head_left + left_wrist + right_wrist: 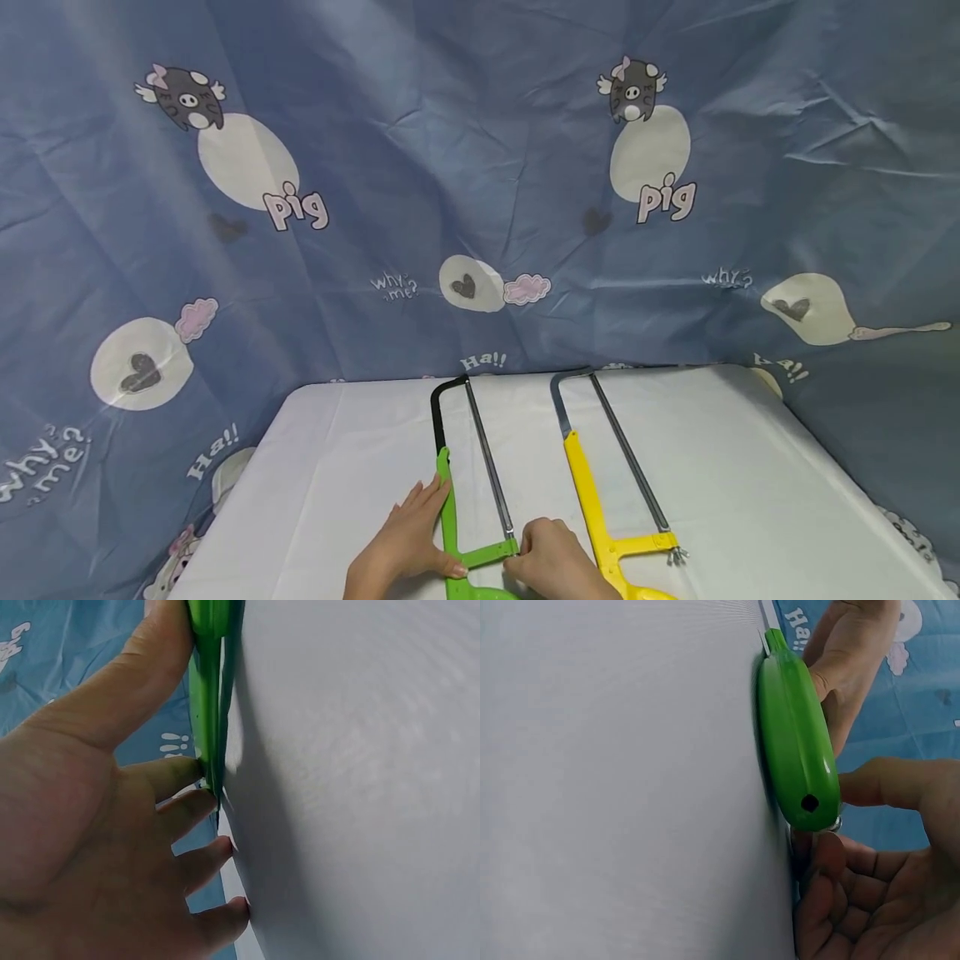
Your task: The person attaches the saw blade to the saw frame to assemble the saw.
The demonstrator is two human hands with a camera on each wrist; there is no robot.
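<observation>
A green-handled hacksaw with a black front frame lies on the white table, its blade on the right side. My left hand rests against the green frame, thumb near the handle joint and fingertips farther up. In the left wrist view its fingers are spread and fairly straight. At the end of the green cross arm, my right hand has curled fingers. The right wrist view shows thumb and fingers pinching a small metal wing nut, mostly hidden behind the green handle.
A yellow hacksaw lies just right of my right hand, with its own wing nut exposed. The white table ends at a blue printed cloth hanging behind and around it.
</observation>
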